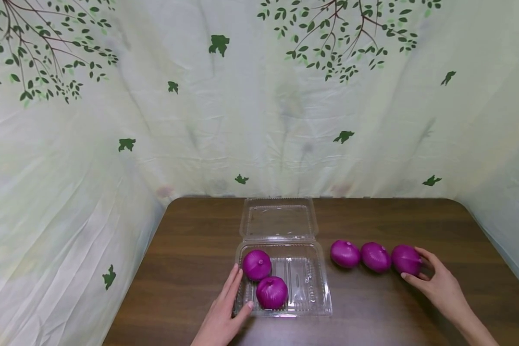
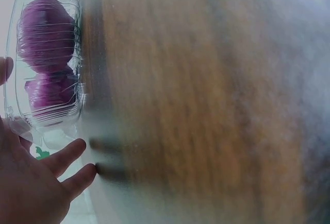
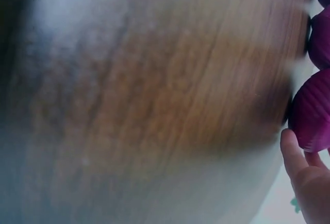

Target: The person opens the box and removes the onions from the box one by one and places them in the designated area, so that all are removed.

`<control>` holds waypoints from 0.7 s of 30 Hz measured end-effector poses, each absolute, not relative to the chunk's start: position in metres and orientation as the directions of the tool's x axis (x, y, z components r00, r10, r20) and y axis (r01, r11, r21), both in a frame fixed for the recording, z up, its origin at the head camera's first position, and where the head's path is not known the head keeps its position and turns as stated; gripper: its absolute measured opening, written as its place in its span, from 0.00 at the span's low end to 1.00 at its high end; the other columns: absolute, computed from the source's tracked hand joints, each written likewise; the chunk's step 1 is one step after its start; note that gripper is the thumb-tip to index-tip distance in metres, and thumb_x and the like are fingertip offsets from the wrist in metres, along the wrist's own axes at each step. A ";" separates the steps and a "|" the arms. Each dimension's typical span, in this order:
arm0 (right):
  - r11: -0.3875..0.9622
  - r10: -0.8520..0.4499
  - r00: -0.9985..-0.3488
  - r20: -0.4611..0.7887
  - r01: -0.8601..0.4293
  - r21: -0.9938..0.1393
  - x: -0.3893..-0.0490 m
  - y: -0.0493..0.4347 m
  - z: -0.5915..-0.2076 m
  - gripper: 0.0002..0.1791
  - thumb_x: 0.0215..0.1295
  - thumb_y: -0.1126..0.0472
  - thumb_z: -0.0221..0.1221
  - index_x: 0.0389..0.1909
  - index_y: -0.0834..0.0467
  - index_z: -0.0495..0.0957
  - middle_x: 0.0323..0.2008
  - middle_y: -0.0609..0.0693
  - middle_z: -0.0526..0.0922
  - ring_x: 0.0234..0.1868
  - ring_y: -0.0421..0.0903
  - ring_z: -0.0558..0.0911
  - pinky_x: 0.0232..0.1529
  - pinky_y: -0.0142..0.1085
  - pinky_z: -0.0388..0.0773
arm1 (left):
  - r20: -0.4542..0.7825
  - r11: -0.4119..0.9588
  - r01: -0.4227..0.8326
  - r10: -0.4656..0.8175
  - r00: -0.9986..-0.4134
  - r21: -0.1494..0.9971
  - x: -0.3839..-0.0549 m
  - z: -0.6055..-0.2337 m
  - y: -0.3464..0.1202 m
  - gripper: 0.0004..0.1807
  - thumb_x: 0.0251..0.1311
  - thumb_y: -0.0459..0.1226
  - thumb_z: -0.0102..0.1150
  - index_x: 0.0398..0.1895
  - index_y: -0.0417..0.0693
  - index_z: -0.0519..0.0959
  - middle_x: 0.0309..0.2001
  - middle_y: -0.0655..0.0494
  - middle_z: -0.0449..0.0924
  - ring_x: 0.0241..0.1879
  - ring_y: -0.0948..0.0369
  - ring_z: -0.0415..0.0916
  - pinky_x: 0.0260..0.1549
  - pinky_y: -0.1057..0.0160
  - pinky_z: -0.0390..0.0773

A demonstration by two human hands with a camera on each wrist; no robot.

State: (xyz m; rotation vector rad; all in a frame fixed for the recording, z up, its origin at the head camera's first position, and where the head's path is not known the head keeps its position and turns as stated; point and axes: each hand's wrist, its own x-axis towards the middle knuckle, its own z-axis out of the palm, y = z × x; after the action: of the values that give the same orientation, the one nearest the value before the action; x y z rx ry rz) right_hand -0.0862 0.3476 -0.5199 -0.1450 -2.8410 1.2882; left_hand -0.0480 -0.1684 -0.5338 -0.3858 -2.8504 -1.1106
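My right hand (image 1: 441, 283) has its thumb and fingers around the rightmost red onion (image 1: 406, 259), which rests on the table. Left of that onion, a middle red onion (image 1: 375, 257) and another red onion (image 1: 345, 254) complete a row. A clear plastic clamshell container (image 1: 302, 283) lies with its lid folded back. Inside its left half sit two red onions, one behind (image 1: 257, 265) and one in front (image 1: 272, 292). My left hand (image 1: 222, 307) rests at the container's left front corner, fingers extended along the side. Through the clear wall, the left wrist view shows an onion (image 2: 46, 36).
The container's lid (image 1: 278, 218) lies toward the back of the brown wooden table (image 1: 199, 226). Behind the table hangs a pale curtain (image 1: 264, 120) printed with leaves and branches. It also hangs along both sides.
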 end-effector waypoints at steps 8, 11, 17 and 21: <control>0.619 0.112 -0.993 -0.032 0.095 -0.779 -0.080 0.349 -0.521 0.51 0.59 0.50 0.69 0.73 0.67 0.52 0.62 0.78 0.65 0.46 0.41 0.82 0.36 0.22 0.79 | 0.135 0.711 0.248 0.213 -0.968 0.658 -0.048 -0.533 -0.168 0.43 0.63 0.50 0.63 0.78 0.55 0.54 0.78 0.67 0.43 0.72 0.58 0.53 0.63 0.43 0.64; 0.622 0.123 -0.992 -0.027 0.098 -0.777 -0.078 0.349 -0.520 0.51 0.60 0.49 0.69 0.74 0.66 0.51 0.62 0.78 0.65 0.46 0.50 0.84 0.34 0.23 0.80 | 0.136 0.710 0.248 0.212 -0.968 0.660 -0.048 -0.532 -0.168 0.43 0.63 0.50 0.63 0.78 0.54 0.54 0.78 0.67 0.43 0.71 0.58 0.53 0.63 0.43 0.64; 0.711 0.155 -0.986 0.061 0.068 -0.700 -0.071 0.348 -0.515 0.47 0.61 0.47 0.67 0.72 0.68 0.56 0.60 0.77 0.68 0.49 0.71 0.79 0.29 0.22 0.76 | 0.152 0.713 0.260 0.213 -0.965 0.651 -0.047 -0.533 -0.168 0.43 0.63 0.49 0.63 0.78 0.53 0.55 0.78 0.65 0.44 0.71 0.57 0.54 0.62 0.43 0.65; 0.774 0.172 -0.972 0.163 0.031 -0.633 -0.069 0.345 -0.509 0.43 0.62 0.48 0.67 0.69 0.68 0.60 0.58 0.74 0.70 0.51 0.69 0.76 0.35 0.37 0.76 | 0.161 0.712 0.268 0.216 -0.963 0.649 -0.047 -0.532 -0.168 0.43 0.63 0.49 0.63 0.78 0.53 0.55 0.78 0.64 0.45 0.71 0.57 0.54 0.62 0.44 0.65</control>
State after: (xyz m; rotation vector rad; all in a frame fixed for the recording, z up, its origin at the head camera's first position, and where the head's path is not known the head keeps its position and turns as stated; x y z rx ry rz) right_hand -0.0690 0.3445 -0.5089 -0.1593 -2.7563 0.9783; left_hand -0.0473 -0.1675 -0.5325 -0.4010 -2.8391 -1.0930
